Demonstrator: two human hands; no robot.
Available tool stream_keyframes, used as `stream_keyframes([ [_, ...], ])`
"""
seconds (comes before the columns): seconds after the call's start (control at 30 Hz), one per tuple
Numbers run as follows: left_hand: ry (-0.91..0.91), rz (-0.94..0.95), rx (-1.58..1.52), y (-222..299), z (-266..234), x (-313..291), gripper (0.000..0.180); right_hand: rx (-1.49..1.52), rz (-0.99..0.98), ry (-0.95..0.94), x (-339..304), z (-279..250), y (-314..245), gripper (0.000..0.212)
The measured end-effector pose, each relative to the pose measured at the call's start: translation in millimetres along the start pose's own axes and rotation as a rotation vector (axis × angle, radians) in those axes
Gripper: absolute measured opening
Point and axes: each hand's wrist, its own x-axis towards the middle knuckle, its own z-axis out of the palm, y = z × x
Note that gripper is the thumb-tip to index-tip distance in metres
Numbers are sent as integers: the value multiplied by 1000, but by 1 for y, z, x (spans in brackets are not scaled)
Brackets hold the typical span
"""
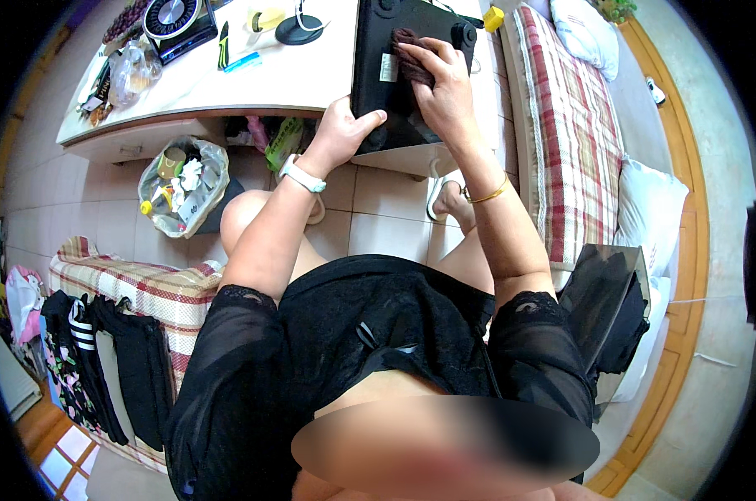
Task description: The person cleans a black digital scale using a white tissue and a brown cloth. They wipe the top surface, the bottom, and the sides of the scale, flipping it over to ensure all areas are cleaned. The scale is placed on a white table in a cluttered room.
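A flat black appliance (376,37) with round feet at its corners and a white label (389,68) lies at the right end of the white table, its foot side toward me. My left hand (341,134) grips its near left edge, the thumb on top and the other fingers partly hidden beyond the edge. In my right hand (446,90) is a bunched dark brown cloth (409,60), pressed against the appliance's surface just right of the label. The fingers bend over the cloth.
On the white table (194,90) are a round-dialled black device (173,17), a knife (223,46), a clear plastic bag (136,71) and a black-based stand (298,30). A lined trash bin (186,188) stands below. To the right runs a plaid-covered sofa (566,125).
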Motion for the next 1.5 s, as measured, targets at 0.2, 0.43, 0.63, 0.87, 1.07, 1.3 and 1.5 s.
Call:
stream_keyframes([
  [0.2,-61,-103,-304,10,-2,-8,27,-255,19,38,-23,-24,47,53],
  [0.43,-65,-41,-183,8,7,-2,30,-110,166,297,-26,-49,45,53],
  [0.63,-100,9,-106,15,8,-8,36,-145,-57,165,-13,-17,10,60],
  [0.87,-82,-11,-122,18,4,-7,32,-157,-86,200,48,-23,26,52],
  [1.07,-123,-48,-243,22,-5,-9,28,-122,-197,159,17,-12,4,50],
  [1.3,-140,-41,-216,22,6,-10,29,119,140,138,86,-28,20,37],
  [1.5,-167,-112,-183,18,-8,-12,31,93,-184,-152,107,-37,3,46],
])
